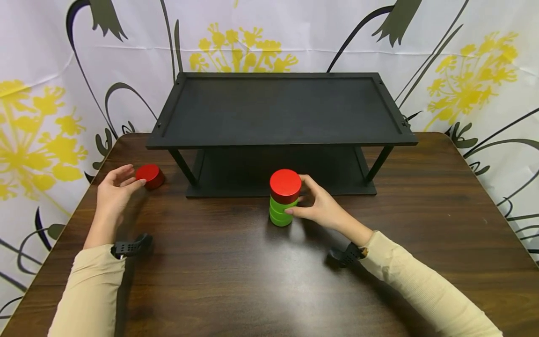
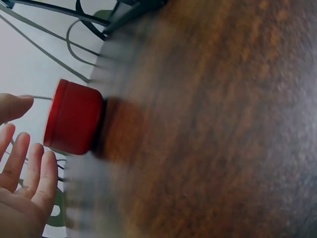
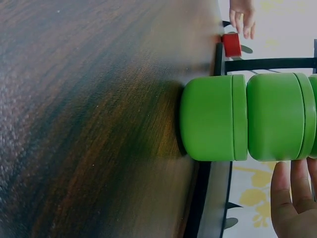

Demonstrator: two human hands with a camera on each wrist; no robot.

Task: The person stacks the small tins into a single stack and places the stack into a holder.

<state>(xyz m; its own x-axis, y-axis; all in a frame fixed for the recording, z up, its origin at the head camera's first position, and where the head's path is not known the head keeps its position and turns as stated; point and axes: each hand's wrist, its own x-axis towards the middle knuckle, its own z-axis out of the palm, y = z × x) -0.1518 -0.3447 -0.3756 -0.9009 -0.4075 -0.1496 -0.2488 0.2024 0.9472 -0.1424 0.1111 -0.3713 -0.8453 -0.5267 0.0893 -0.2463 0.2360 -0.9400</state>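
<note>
A stack of small round lidded tins stands upright on the table, with several green tins (image 1: 280,216) below and a red tin (image 1: 285,186) on top. My right hand (image 1: 322,208) is at the right of the stack, its thumb against an upper green tin and its fingers curled behind. In the right wrist view, fingertips meet the edge of the green tins (image 3: 275,116); the thumb is hidden. At the far left, another red tin (image 2: 74,116) sits alone on the table. My left hand (image 1: 113,192) is beside it, thumb and fingers spread and a small gap apart from the tin.
A black two-level shelf (image 1: 278,110) stands at the back of the table, its lower board (image 1: 236,182) just behind the stack. Dark wooden tabletop (image 1: 219,281) spreads in front. A patterned curtain (image 1: 139,56) hangs behind.
</note>
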